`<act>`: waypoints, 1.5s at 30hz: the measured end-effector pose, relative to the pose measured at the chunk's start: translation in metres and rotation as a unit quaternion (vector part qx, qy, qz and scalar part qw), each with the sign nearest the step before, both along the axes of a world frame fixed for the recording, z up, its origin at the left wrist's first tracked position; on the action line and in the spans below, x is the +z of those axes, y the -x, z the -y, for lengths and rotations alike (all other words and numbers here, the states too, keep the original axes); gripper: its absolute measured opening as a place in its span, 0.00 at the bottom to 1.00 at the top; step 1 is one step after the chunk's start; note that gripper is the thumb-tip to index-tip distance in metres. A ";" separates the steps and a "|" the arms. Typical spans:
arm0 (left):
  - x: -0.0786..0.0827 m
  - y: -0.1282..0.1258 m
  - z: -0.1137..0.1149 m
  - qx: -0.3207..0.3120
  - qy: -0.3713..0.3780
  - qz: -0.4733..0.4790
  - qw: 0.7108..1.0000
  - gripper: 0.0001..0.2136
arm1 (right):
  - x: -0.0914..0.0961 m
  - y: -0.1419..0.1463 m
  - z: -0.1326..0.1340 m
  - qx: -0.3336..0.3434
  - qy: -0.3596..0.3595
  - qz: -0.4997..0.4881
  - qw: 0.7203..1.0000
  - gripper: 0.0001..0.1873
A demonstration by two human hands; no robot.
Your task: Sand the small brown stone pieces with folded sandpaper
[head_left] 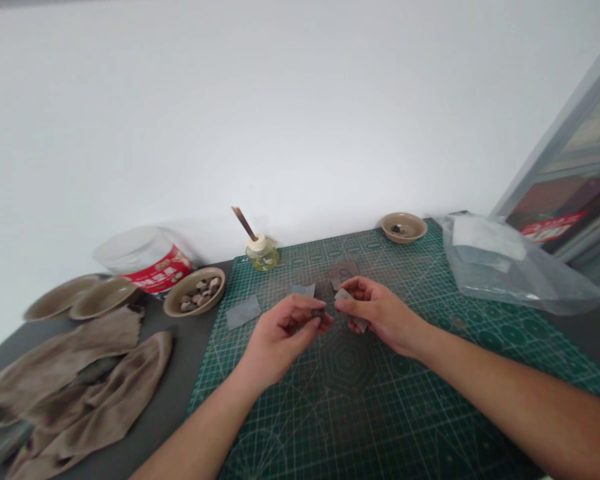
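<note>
Above the green cutting mat [290,413], my left hand [287,330] pinches a small dark stone [319,313] between thumb and fingers. Close by on its right, my right hand [373,310] is closed on a folded piece of grey sandpaper [343,295], part of which sticks out below the fingers. A small gap separates the two hands. Flat on the mat beyond them lie a grey sandpaper sheet [244,313], a smaller grey piece [305,290] partly behind my left hand, and a brownish piece with a handwritten mark [343,272].
Left of the mat are a bowl of stones [195,293], a clear tub with a red label [155,270], two bowls [105,300] and a stained brown cloth [95,393]. A reed diffuser [263,253], a small bowl [404,228] and a plastic bag [510,260] stand toward the back.
</note>
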State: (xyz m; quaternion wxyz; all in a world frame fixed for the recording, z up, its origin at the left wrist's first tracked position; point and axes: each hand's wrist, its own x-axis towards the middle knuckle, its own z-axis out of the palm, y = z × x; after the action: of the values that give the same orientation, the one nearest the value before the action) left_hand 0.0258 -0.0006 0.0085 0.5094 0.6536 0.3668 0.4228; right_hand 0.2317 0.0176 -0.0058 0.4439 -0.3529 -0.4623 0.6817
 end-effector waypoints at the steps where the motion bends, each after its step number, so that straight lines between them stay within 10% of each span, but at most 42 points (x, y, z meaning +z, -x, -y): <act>1: 0.000 0.000 0.000 -0.005 0.007 0.011 1.000 0.07 | 0.000 0.000 0.000 0.004 0.001 0.000 1.000 0.22; 12: 0.000 -0.003 0.000 0.006 0.027 -0.003 1.000 0.06 | 0.000 -0.004 -0.002 -0.035 -0.092 0.128 0.987 0.12; 19: -0.002 -0.001 -0.005 0.117 -0.059 -0.064 0.989 0.05 | 0.009 -0.009 0.004 -0.120 -0.289 0.253 0.915 0.06; 29: -0.003 -0.011 0.004 0.081 0.001 -0.059 0.995 0.06 | 0.009 -0.005 0.010 -0.131 -0.496 0.292 0.807 0.14; 45: 0.000 -0.013 0.005 0.129 -0.010 -0.070 0.989 0.05 | 0.002 -0.003 0.013 -0.087 -0.587 0.379 0.710 0.23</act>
State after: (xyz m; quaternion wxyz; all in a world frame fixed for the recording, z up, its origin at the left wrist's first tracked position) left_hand 0.0392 -0.0051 0.0083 0.4171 0.6336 0.4789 0.4418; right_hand 0.2347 0.0042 -0.0034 0.4065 -0.2881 -0.8661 0.0408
